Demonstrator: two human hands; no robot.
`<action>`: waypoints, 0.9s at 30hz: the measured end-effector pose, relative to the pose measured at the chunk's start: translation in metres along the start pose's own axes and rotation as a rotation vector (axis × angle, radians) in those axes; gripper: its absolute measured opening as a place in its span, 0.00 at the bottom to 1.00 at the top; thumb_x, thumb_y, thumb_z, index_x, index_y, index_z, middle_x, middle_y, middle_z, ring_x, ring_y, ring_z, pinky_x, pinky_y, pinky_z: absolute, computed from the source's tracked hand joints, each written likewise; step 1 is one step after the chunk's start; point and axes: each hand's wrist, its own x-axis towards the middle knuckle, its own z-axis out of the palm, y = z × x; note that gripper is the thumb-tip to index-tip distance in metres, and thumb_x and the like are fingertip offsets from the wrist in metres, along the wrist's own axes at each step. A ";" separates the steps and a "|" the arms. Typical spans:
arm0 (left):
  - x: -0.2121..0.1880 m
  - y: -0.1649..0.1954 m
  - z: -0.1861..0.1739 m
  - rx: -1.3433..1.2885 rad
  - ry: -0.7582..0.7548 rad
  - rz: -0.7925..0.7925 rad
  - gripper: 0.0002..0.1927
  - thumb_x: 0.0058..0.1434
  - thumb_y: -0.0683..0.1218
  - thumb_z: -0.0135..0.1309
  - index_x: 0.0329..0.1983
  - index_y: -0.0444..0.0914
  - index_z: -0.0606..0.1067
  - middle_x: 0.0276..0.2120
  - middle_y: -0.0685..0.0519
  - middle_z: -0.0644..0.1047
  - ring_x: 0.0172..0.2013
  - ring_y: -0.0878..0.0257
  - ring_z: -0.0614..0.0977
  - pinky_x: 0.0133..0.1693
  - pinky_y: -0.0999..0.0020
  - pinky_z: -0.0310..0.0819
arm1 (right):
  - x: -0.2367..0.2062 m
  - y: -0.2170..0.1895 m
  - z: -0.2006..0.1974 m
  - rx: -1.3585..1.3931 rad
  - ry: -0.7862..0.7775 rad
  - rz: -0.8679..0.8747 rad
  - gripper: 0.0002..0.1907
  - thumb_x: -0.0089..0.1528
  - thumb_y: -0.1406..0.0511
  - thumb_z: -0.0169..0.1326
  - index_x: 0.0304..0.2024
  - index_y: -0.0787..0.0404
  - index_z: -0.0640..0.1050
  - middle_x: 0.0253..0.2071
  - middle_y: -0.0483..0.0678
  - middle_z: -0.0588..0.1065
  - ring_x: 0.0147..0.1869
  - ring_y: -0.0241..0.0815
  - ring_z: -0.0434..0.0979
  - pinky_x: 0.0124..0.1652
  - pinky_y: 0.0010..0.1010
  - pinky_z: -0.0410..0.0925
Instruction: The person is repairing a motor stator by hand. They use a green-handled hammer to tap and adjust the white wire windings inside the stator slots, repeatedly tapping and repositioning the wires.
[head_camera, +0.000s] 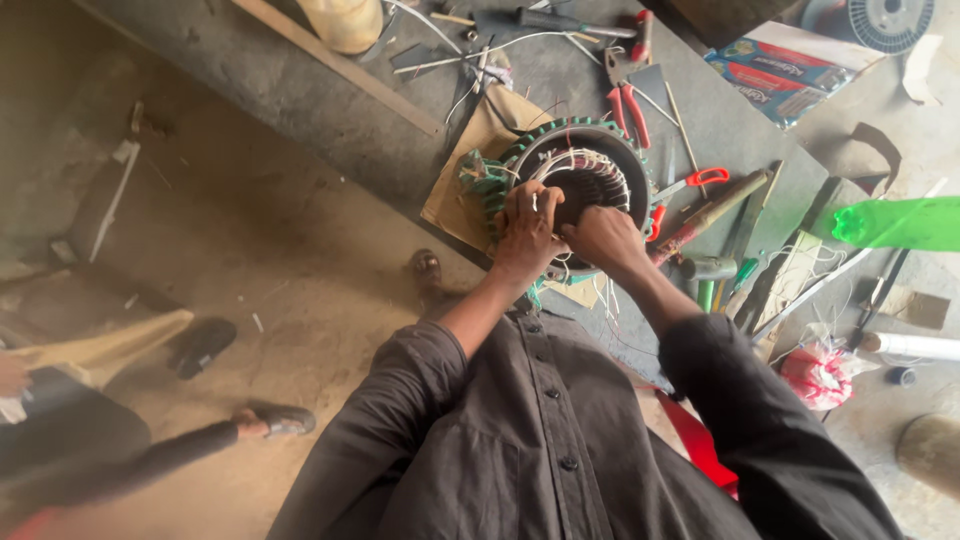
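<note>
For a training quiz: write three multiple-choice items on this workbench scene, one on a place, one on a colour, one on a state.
1. Where does the round metal motor stator with green-wrapped windings sit?
A. on brown cardboard on the bench
B. on the floor
C. in a box

2. What colour are the scissors' handles right of the stator?
A. blue
B. red
C. white

3. What are the left hand and right hand doing?
A. hanging free
B. holding pliers
C. resting on the stator's near rim

Answers: 1 A, the brown cardboard sheet shows under it; 2 B, the loops are red; 3 C, both hands press at the windings.
</note>
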 end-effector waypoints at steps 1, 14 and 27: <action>0.000 0.001 0.000 0.010 -0.006 -0.002 0.43 0.41 0.52 0.75 0.56 0.48 0.63 0.56 0.49 0.61 0.64 0.47 0.62 0.54 0.41 0.62 | 0.006 -0.003 -0.004 0.011 -0.026 0.022 0.25 0.62 0.49 0.58 0.36 0.66 0.84 0.36 0.63 0.80 0.44 0.59 0.82 0.46 0.45 0.72; 0.002 0.005 -0.011 0.018 -0.068 0.012 0.44 0.44 0.55 0.74 0.59 0.45 0.61 0.58 0.46 0.61 0.64 0.45 0.62 0.55 0.41 0.61 | -0.044 0.064 0.038 1.501 0.129 -0.387 0.18 0.71 0.62 0.46 0.43 0.72 0.79 0.46 0.54 0.80 0.52 0.42 0.80 0.56 0.32 0.70; 0.003 0.005 -0.005 0.061 -0.007 0.067 0.43 0.42 0.54 0.75 0.57 0.46 0.63 0.57 0.46 0.63 0.63 0.44 0.63 0.53 0.39 0.64 | -0.033 0.049 0.045 1.679 -0.081 0.186 0.17 0.69 0.57 0.50 0.36 0.65 0.77 0.23 0.42 0.69 0.23 0.32 0.60 0.22 0.25 0.53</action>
